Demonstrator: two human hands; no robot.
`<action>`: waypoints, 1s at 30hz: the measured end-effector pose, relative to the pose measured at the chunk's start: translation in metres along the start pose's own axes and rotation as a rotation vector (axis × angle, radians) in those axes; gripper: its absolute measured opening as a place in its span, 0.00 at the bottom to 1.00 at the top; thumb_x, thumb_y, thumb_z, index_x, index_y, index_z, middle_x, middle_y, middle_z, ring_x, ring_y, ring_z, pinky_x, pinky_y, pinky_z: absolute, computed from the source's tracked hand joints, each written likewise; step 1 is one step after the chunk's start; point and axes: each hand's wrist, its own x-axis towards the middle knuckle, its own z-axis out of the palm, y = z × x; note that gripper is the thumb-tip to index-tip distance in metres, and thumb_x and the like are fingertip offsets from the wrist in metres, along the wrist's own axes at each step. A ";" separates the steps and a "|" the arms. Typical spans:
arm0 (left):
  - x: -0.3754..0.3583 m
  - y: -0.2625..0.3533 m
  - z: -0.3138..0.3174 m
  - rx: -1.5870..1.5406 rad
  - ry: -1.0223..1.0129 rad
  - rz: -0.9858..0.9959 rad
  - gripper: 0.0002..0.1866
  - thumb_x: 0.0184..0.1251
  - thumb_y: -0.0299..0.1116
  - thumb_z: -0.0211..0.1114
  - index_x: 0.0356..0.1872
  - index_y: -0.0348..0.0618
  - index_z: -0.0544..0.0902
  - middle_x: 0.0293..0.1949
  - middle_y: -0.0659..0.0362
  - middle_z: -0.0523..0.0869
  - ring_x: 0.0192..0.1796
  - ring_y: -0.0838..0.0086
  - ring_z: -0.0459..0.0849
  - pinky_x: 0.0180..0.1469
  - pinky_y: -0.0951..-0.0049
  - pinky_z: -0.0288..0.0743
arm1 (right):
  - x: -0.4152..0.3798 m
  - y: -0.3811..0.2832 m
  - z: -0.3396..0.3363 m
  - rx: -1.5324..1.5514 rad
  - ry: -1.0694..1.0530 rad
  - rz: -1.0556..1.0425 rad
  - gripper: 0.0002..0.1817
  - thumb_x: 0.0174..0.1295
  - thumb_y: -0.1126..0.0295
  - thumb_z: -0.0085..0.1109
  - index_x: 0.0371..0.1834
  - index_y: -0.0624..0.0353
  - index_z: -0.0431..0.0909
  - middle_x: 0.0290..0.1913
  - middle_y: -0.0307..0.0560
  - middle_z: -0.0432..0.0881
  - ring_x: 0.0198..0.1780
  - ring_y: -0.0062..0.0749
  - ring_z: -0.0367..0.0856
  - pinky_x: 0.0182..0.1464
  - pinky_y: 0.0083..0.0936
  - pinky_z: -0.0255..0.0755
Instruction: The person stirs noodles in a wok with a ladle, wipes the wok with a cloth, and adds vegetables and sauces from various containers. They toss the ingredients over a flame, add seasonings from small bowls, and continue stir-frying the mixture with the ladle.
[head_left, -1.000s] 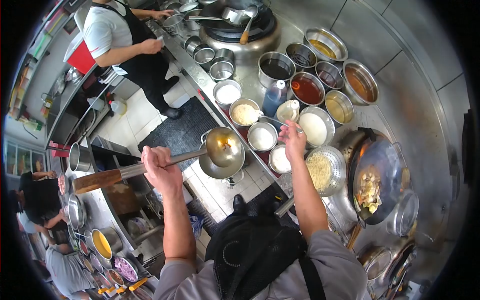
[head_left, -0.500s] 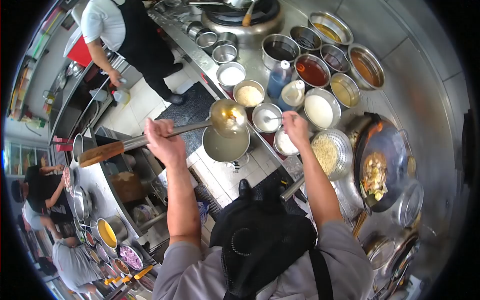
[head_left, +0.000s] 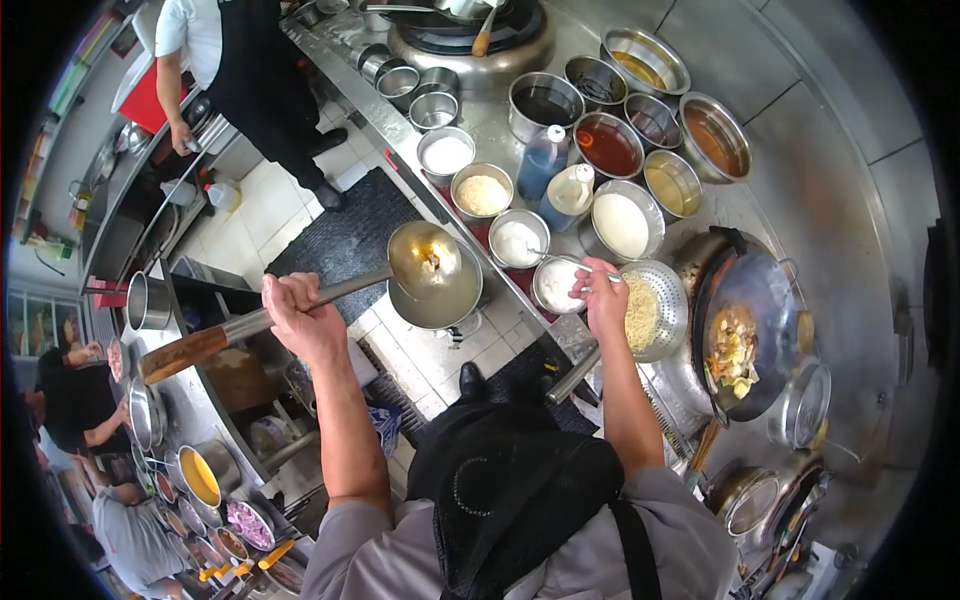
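Observation:
My left hand (head_left: 306, 318) is wrapped round the metal shaft of a long ladle (head_left: 428, 262), just beyond its wooden handle. In the ladle's bowl lies a little yellowish and white matter; the bowl hangs over a large pot (head_left: 470, 302) of cloudy liquid. My right hand (head_left: 603, 298) pinches a thin spoon (head_left: 580, 264) whose handle slants across to the edge of a bowl of white powder (head_left: 517, 238). Beneath those fingers stands a second bowl of white seasoning (head_left: 555, 286). Beside the hand sits a perforated strainer (head_left: 668, 318) with noodles (head_left: 642, 312) in it.
A wok (head_left: 765, 375) at right contains cooked food (head_left: 733, 345). Squeeze bottles (head_left: 567, 196) and sauce pots (head_left: 608, 145) crowd the steel counter. A person in a black apron (head_left: 250, 85) stands at upper left; other people work at lower left beside a counter (head_left: 190, 395).
My right hand has moved with the spoon from beside the first powder bowl to over the second. The ladle stays above the pot. The person at upper left has shifted, and the view has turned slightly.

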 end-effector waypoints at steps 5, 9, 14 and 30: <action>-0.009 -0.006 0.003 -0.044 -0.025 -0.037 0.21 0.79 0.37 0.54 0.22 0.48 0.62 0.17 0.66 0.58 0.23 0.78 0.58 0.33 0.72 0.57 | -0.010 -0.016 -0.018 0.105 0.018 -0.014 0.18 0.74 0.61 0.53 0.51 0.68 0.76 0.36 0.49 0.82 0.30 0.28 0.81 0.33 0.30 0.83; -0.023 -0.012 0.012 -0.081 -0.033 -0.114 0.21 0.79 0.39 0.53 0.22 0.47 0.63 0.18 0.65 0.59 0.24 0.76 0.59 0.33 0.72 0.58 | -0.022 -0.042 -0.009 0.168 -0.065 -0.086 0.18 0.75 0.60 0.52 0.51 0.68 0.77 0.34 0.48 0.82 0.28 0.26 0.80 0.32 0.28 0.83; -0.039 -0.012 0.021 -0.112 0.008 -0.207 0.21 0.78 0.40 0.54 0.21 0.49 0.62 0.17 0.66 0.58 0.24 0.77 0.59 0.33 0.72 0.58 | -0.037 -0.053 -0.038 -0.191 0.119 -0.160 0.18 0.75 0.61 0.51 0.47 0.68 0.79 0.31 0.45 0.80 0.24 0.20 0.76 0.28 0.20 0.78; -0.048 -0.002 0.009 -0.033 -0.002 -0.196 0.24 0.78 0.41 0.55 0.19 0.50 0.60 0.17 0.66 0.58 0.24 0.78 0.58 0.34 0.72 0.56 | -0.070 0.003 -0.055 -0.176 0.142 -0.117 0.19 0.76 0.61 0.50 0.53 0.70 0.78 0.37 0.51 0.83 0.31 0.27 0.82 0.36 0.26 0.82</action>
